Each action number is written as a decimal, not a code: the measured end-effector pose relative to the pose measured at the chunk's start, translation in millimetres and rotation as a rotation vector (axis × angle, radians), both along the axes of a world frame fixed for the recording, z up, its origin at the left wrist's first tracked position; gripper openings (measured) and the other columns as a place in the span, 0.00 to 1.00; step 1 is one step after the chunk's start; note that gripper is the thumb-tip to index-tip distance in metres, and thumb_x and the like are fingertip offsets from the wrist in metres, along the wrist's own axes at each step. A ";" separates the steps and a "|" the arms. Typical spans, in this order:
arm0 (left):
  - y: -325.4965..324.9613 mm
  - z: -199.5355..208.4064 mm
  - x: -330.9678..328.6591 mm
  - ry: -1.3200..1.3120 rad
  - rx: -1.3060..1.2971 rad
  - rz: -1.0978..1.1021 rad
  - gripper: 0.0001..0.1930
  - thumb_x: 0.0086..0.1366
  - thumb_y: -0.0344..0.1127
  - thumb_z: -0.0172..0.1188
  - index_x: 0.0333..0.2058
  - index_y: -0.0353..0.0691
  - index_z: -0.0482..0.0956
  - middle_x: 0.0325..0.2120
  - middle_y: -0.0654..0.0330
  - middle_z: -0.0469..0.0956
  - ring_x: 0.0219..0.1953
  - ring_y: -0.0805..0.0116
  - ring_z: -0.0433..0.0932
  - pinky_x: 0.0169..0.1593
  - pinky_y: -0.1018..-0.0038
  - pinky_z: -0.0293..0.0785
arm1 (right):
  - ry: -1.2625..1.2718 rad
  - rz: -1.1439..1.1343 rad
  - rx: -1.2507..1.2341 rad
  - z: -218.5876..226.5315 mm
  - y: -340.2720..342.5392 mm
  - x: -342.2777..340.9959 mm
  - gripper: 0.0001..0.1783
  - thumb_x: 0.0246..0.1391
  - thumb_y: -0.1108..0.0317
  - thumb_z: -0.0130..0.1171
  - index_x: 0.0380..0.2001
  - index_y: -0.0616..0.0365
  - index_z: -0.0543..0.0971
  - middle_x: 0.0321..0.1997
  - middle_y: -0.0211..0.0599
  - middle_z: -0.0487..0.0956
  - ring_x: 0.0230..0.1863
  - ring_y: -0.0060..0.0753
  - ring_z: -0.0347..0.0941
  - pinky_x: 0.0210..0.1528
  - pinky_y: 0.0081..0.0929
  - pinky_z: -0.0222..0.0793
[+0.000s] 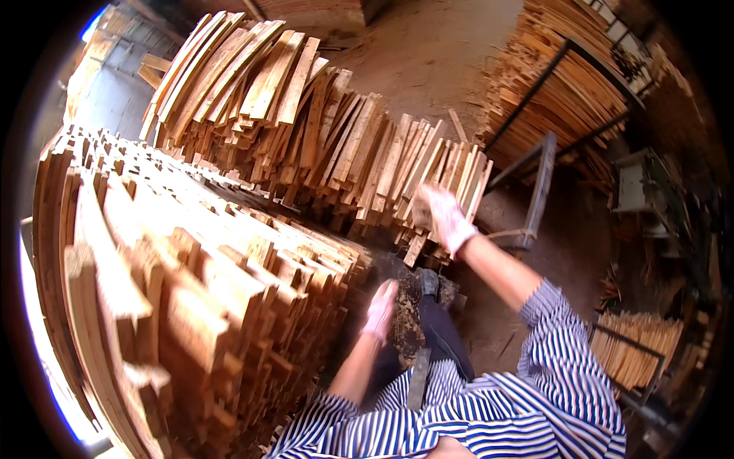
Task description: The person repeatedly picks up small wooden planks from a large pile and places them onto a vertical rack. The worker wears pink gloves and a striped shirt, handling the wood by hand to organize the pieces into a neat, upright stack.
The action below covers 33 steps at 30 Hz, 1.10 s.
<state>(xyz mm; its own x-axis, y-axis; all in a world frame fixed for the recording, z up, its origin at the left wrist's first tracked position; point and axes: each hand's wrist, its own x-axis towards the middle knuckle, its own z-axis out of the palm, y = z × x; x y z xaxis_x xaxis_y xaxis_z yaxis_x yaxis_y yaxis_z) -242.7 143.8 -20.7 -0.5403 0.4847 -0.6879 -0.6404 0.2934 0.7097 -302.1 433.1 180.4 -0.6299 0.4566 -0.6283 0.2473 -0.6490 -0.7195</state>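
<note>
My right hand (447, 216), in a pale pink glove, reaches forward to the near ends of a long stack of wooden slats (358, 149). Its fingers are blurred against the wood, so whether they grip a slat cannot be made out. Lower down, my left hand (380, 307), in a similar glove, hangs in front of my legs with its fingers stretched forward and nothing visible in it. Just left of it rises a tall, near stack of boards (229, 306), their ends jutting out unevenly. One short slat end (415, 249) sticks out below my right hand.
A dark metal frame (541, 187) stands right of the slat stack. Behind it leans a large pile of slats (566, 92). At the lower right is a rack of short wood pieces (636, 348). Brown dirt floor (436, 46) shows at the back.
</note>
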 end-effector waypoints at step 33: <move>136.2 -288.1 -390.7 0.512 -0.275 0.658 0.32 0.65 0.40 0.64 0.65 0.38 0.65 0.61 0.51 0.71 0.61 0.60 0.71 0.67 0.68 0.66 | 0.139 -0.473 -0.969 -530.5 14.7 -365.2 0.49 0.63 0.66 0.55 0.77 0.53 0.37 0.65 0.46 0.62 0.54 0.40 0.66 0.60 0.33 0.66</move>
